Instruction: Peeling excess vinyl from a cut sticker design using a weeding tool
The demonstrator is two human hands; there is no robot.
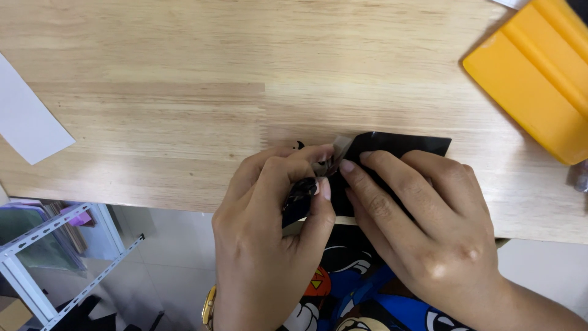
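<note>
A pale wooden desk (184, 92) fills most of the view, its near edge running across the lower part of the picture. At the far right corner lies a yellow plastic squeegee (539, 73), flat on the wood and well apart from the hands. At the left edge a strip of white paper (27, 116) lies at a slant. Below the desk edge on the left stands a white metal rack (43, 245) over a light floor.

Near the desk's front edge lies a small black sheet (404, 144), partly covered by the fingers. The right hand (429, 227) rests flat on it, fingers stretched out and pressing it down, the index fingertip at the sheet's left end. The left hand (275, 227) is closed in a pinch: thumb and forefinger grip a thin clear film (340, 149) that lifts off the sheet's left corner, and a curled black piece shows between its fingers. The two hands touch at the fingertips. A gold-coloured watch (209, 306) sits on the left wrist.
</note>
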